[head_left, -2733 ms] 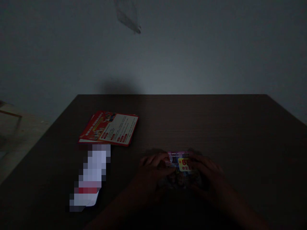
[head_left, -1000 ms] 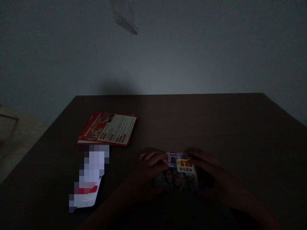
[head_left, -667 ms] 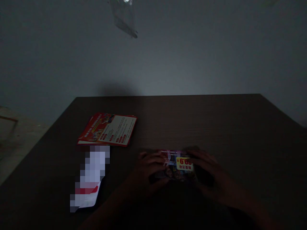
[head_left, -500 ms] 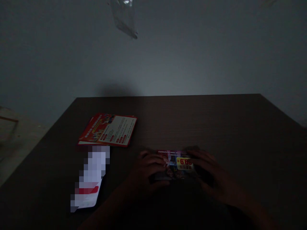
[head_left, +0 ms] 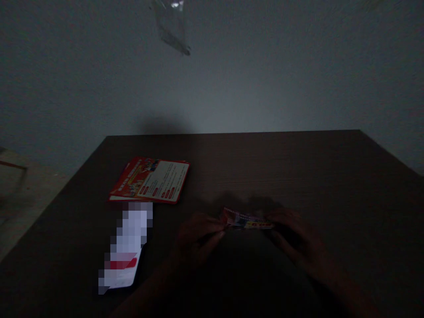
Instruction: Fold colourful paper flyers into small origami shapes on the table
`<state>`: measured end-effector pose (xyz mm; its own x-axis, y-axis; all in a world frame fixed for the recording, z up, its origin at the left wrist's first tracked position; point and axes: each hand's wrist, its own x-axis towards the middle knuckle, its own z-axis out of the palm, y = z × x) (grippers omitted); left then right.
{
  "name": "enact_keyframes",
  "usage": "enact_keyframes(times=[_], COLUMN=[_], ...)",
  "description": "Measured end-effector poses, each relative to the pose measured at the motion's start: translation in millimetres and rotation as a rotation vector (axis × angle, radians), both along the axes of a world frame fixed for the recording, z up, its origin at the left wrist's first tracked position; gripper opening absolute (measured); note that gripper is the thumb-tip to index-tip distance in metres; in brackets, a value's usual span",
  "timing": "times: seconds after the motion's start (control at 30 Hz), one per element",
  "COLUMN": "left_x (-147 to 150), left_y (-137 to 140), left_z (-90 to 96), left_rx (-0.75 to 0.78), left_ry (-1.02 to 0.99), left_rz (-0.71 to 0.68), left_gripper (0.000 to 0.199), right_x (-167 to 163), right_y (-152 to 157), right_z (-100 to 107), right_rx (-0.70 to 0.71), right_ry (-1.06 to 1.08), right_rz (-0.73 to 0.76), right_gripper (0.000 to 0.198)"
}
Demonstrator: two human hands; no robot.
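Note:
Between my two hands is a printed leaflet (head_left: 247,221), colourful, with a yellow price patch; it is tilted and seen almost edge-on. My left hand (head_left: 200,236) pinches its left end between thumb and fingers. At the other end, my right hand (head_left: 294,232) grips the right edge the same way. The dim light hides the details of the fingers, and I cannot tell whether the leaflet is folded or only bent.
A stack of red and white printed cards (head_left: 150,181) lies left of centre on the dark wooden table (head_left: 265,163). Nearer me is a lit phone (head_left: 127,247), its screen blurred out. A clear plastic bag (head_left: 172,26) hangs on the wall behind.
The leaflet lay flatter with its printed face showing; now it is tipped up and looks narrow. My fingers, earlier spread over its ends, now pinch them.

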<state>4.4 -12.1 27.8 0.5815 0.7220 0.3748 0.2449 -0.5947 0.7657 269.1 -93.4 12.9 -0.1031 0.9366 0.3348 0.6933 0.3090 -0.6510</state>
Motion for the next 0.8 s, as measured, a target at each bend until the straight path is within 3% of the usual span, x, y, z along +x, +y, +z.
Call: enact_keyframes(times=[0.27,0.4,0.53,0.67,0.8], left_x=[4,7,10,14,18], left_y=[-5,-2,-2,-6,-8], left_z=[7.2,3.5,-2.6,-9.0,-10.7], left_rx=[-0.526,-0.725,-0.905,-1.097,-1.157], left_ry=[-0.127,-0.130,-0.231,-0.405,-0.483], left_rz=[0.292,0.409,0.412,0.417,0.435], left_gripper=[0.007,0.010,0.017,0.022,0.029], right_x=[-5,-12,-18,-20,-19], right_y=[-11,-9,-4,-3,-3], right_z=[-2,3,6,1,-6], right_rx=[-0.018,-0.058,-0.091,-0.089,-0.094], right_ry=[0.388,0.450,0.486,0.414,0.370], right_rz=[-0.187,-0.137,-0.057,-0.081,-0.107], right_gripper=[0.019,0.017,0.018,0.017,0.020])
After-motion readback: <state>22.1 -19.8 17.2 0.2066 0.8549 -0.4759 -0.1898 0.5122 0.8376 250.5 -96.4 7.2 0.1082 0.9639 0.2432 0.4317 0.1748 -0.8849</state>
